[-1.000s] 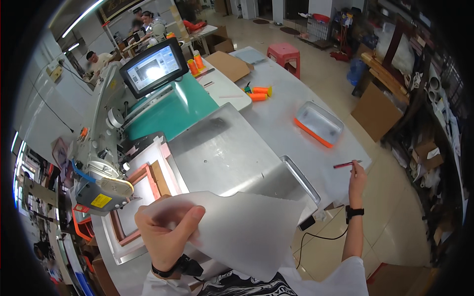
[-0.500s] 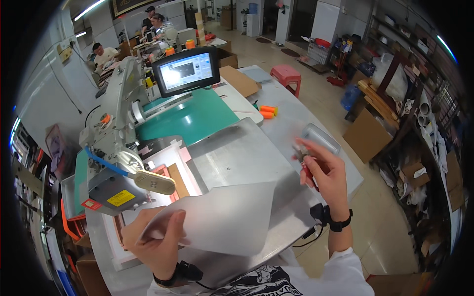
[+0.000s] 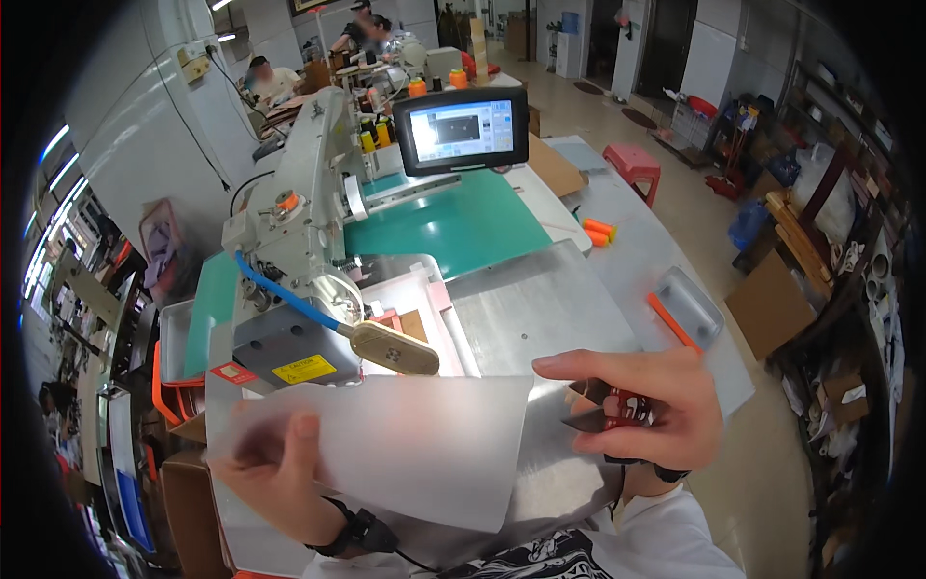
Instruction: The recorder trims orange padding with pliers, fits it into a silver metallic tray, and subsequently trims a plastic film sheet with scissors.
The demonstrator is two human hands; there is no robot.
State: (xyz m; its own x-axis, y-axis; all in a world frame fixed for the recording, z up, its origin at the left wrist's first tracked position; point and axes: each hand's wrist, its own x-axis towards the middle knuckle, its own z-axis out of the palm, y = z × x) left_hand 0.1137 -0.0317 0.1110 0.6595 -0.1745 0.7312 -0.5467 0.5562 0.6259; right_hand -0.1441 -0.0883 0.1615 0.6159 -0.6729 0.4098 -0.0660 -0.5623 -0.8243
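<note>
Gripped between the left hand's (image 3: pixel 285 494) thumb and fingers, a thin, translucent, matte white sheet (image 3: pixel 424 444) bows above the smooth metal worktop (image 3: pixel 550 299), while the right hand (image 3: pixel 680 391) holds red-handled snips (image 3: pixel 627 409) with pointed metal blades near its edge.

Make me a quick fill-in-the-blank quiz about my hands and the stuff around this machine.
1. Your left hand holds a translucent sheet, while your right hand holds snips with handles coloured ____.
2. The flat panel below the screen is coloured ____.
3. The tube on the machine is coloured ____.
4. The orange-edged metal tray lies toward the picture's ____ side.

Missing words: red; green; blue; right.
</note>
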